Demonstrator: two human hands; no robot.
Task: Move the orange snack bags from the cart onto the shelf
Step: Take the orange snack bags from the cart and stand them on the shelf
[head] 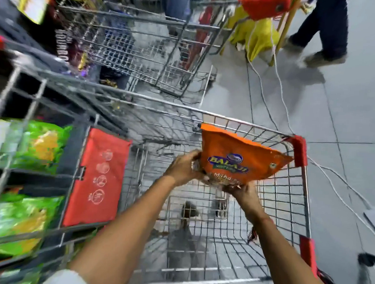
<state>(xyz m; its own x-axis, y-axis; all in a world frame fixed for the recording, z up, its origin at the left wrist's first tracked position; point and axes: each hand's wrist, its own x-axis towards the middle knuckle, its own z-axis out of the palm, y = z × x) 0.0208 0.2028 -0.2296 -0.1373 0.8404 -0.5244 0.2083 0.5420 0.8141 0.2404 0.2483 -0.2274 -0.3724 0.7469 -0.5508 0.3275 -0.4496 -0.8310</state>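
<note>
An orange snack bag (238, 157) with a purple logo is held above the wire cart (287, 201), near its far right corner. My left hand (183, 167) grips the bag's lower left edge. My right hand (242, 193) holds its bottom from underneath. The cart's basket below shows only bare wire and the floor through it. The shelf (6, 132) stands to the left, blurred, with green and yellow bags (36, 147) on it.
A red child-seat flap (95, 178) hangs on the cart's left side. A second wire cart (144, 42) stands further ahead. A person's legs (322, 29) are at the top right. White cords (278, 85) trail over the grey floor.
</note>
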